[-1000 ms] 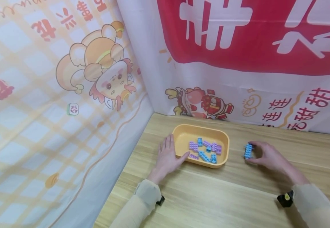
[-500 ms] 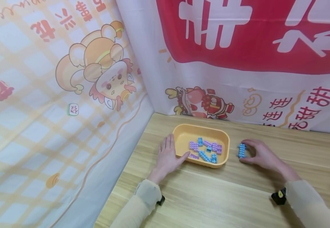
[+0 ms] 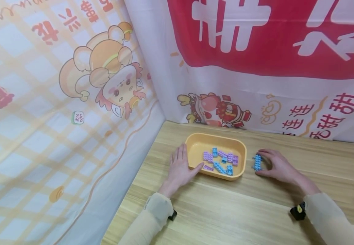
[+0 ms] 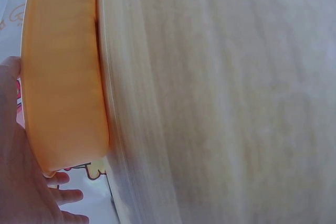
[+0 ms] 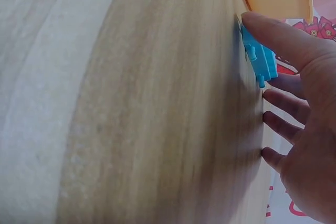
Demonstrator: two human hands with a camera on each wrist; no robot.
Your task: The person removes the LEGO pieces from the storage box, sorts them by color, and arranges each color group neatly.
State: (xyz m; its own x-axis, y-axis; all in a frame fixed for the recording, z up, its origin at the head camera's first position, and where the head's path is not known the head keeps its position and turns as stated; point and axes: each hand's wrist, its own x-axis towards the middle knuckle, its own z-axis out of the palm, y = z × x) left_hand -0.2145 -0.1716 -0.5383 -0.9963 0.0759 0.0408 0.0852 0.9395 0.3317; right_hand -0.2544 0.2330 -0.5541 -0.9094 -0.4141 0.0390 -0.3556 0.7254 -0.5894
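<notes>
A light-blue building block (image 3: 257, 163) with studs on top and small pegs on its sides is on the wooden table, right of the orange tray (image 3: 242, 170). My right hand (image 3: 279, 165) pinches it between thumb and fingertips at its two ends. The right wrist view shows the block's pegs (image 5: 261, 81) close to the table, with the other fingers spread beside it. My left hand (image 3: 181, 170) rests against the tray's left end, fingers straight along the side and thumb at the front rim. In the left wrist view, the tray's outer wall (image 4: 65, 77) lies along the hand.
Several purple blocks (image 3: 207, 156) and blue blocks (image 3: 219, 167) lie loose inside the tray. Behind the wooden table (image 3: 213, 211) hangs a red and white printed cloth (image 3: 225, 78). Another printed cloth (image 3: 97, 143) closes off the left side.
My right hand has slid left with the blue block, bringing it nearer the tray. The left hand and the tray have stayed in place.
</notes>
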